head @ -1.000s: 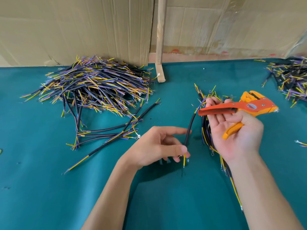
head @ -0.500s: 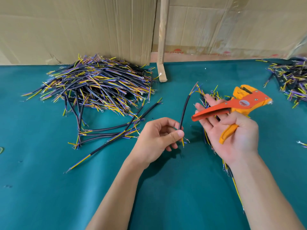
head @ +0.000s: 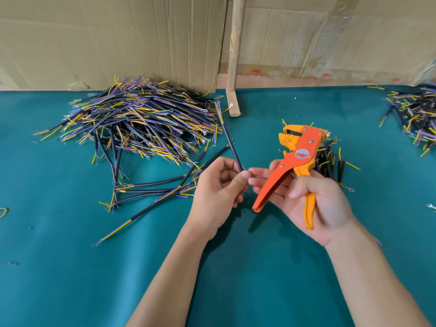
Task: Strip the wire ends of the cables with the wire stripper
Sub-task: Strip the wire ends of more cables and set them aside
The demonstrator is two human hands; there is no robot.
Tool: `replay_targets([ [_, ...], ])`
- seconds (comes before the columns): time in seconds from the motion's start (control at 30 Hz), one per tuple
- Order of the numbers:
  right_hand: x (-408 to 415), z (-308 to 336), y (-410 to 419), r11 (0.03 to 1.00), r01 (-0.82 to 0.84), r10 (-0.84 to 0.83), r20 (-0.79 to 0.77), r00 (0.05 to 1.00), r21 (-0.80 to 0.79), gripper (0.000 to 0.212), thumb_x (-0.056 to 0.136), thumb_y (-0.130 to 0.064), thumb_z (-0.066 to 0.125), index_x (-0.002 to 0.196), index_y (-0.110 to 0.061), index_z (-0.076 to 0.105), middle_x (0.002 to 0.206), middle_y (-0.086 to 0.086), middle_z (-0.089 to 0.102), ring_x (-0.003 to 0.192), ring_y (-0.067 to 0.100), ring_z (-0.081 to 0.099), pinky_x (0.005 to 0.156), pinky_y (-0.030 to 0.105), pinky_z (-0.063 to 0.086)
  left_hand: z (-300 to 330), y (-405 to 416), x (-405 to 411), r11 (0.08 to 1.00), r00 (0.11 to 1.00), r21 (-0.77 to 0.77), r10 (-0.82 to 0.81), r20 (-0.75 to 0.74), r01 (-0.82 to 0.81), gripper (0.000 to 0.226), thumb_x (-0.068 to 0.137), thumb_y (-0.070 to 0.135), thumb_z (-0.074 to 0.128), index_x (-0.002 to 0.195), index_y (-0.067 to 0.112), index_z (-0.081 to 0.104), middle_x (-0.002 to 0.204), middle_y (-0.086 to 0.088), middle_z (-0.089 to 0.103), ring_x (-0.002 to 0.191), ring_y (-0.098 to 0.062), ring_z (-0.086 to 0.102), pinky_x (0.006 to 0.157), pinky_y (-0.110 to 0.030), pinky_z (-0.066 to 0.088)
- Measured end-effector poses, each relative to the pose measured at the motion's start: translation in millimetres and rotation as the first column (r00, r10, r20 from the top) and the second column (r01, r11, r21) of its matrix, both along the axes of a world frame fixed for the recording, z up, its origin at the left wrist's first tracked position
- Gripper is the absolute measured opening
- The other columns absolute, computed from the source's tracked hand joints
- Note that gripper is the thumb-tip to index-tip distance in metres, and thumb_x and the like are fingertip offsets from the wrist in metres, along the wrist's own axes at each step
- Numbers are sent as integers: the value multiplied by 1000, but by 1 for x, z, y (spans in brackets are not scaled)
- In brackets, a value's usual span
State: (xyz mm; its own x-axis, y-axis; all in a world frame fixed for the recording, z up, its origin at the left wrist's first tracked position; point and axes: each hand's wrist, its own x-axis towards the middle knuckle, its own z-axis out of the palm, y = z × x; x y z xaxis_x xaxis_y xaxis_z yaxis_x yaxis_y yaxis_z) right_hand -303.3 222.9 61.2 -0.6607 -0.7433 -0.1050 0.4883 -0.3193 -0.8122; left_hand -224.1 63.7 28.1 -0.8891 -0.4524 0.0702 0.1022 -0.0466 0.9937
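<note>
Left hand [head: 219,185] pinches black cable [head: 230,142] at frame centre, lower end apparently toward right fingertips. Right hand [head: 313,197] grips wire stripper [head: 299,156], handles apart. Step: presenting wire end. Next: seat end in stripper head, squeeze.

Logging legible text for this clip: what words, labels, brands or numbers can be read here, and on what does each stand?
No text can be read.
Round red sticker on the wire stripper: print is too small and blurred to read.
Red marks along the bottom of the cardboard behind the table: cut off and blurred, unreadable.
The cables carry no visible print.
</note>
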Motion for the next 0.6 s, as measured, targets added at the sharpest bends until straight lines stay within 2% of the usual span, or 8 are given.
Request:
replay_targets([
  [0.1,-1,-1,0,1000,16,-16,8,1000,-24,49,51,6,48,99,5,58,111,39,66,110,51,66,91,45,59,0,-1,0,1000,1000,0,-27,-6,27,4,96,10,67,98,9,63,70,-4,64,52,-13,53,48,-21,43],
  [0.17,-2,-1,0,999,37,-37,3,999,-16,48,54,8,43,100,5,57,107,39,67,108,50,67,91,46,59,-1,-1,1,999,999,-14,-45,2,45,12,96,11,67,106,4,67,71,-2,65,55,-13,54,50,-21,45],
  [0.23,-3,-1,0,998,63,-62,15,998,-26,50,52,6,46,100,4,58,106,38,67,108,50,67,91,46,59,-1,-1,0,997,998,-34,-64,12,65,11,97,9,66,103,-1,68,70,1,64,56,-12,53,53,-21,44],
  [0.37,-5,1,1,993,99,-95,72,993,-57,56,47,1,54,103,3,58,107,36,67,109,50,67,90,46,59,2,0,1,990,992,-63,-122,44,124,12,98,6,64,89,-2,63,67,-1,57,57,-13,50,55,-21,44],
  [0.6,-2,0,-2,989,110,-101,93,990,-95,60,46,0,52,106,2,57,108,36,66,108,48,67,91,45,59,8,2,3,981,980,6,-195,48,195,16,103,7,53,92,-4,53,78,-5,66,74,-21,56,54,-23,45],
])
